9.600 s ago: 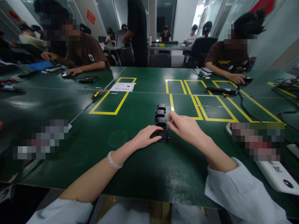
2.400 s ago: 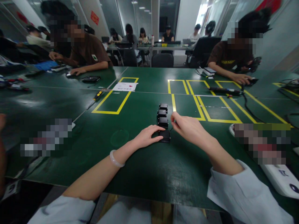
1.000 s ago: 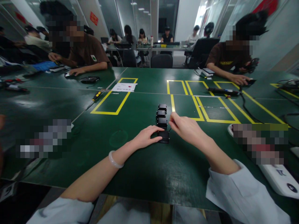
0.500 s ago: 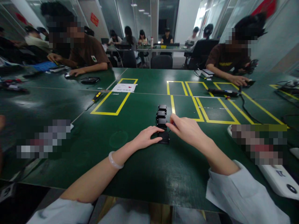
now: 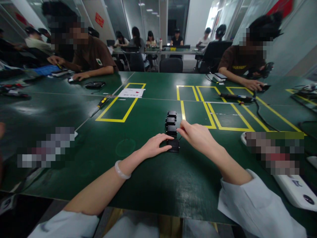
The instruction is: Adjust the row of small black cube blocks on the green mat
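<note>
Several small black blocks stand in a row on the green table point(image 5: 148, 178), running away from me. At the near end of the row is the closest black block point(image 5: 174, 145); the thumb and fingertips of my left hand point(image 5: 156, 144) grip its left side. My right hand point(image 5: 194, 132) is closed in a pinch just right of the row. A thin dark piece shows between its fingertips and the near block, too small to name. Beyond lie the second block point(image 5: 171, 130), another block point(image 5: 170, 121) and the farthest block point(image 5: 171, 114).
Yellow tape outlines point(image 5: 183, 110) mark the table. A white paper point(image 5: 131, 93) and a yellow-black screwdriver point(image 5: 102, 102) lie left of centre. A white device point(image 5: 294, 191) is at right, a black tool point(image 5: 236, 98) farther back. Two people in brown shirts sit across.
My right fingertips have shifted very slightly off the near block's side. My left hand holds its place on the block.
</note>
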`<action>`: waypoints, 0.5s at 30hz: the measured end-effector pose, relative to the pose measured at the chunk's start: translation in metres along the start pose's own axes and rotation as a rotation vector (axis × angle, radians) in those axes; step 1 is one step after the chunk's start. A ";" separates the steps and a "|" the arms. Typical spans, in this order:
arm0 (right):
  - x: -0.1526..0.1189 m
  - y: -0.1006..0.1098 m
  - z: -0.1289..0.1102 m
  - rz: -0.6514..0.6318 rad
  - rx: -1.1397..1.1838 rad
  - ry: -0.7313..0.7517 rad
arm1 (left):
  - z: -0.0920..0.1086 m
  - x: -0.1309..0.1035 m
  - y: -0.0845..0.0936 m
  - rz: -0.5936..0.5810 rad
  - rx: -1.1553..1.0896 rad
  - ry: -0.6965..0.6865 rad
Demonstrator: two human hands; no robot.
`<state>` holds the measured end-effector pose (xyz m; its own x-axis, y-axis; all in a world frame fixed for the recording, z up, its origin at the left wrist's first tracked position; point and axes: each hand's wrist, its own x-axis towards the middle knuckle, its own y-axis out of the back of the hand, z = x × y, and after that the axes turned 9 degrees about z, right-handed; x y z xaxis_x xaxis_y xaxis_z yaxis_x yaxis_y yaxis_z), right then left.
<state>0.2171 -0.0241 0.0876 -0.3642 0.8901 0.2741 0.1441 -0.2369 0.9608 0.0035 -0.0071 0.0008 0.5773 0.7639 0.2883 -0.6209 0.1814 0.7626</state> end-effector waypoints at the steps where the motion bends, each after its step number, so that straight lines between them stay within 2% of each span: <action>1: 0.000 0.000 0.000 -0.005 -0.003 0.003 | 0.000 0.000 0.000 0.000 0.002 -0.001; 7: -0.002 0.002 0.003 0.014 0.098 0.059 | 0.000 0.000 0.001 -0.005 0.006 -0.005; 15: 0.000 0.001 0.001 0.005 0.027 0.007 | -0.001 0.000 0.000 0.003 0.017 -0.014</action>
<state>0.2180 -0.0243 0.0890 -0.3697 0.8861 0.2796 0.1708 -0.2310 0.9579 0.0034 -0.0063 0.0003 0.5829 0.7558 0.2983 -0.6137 0.1689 0.7713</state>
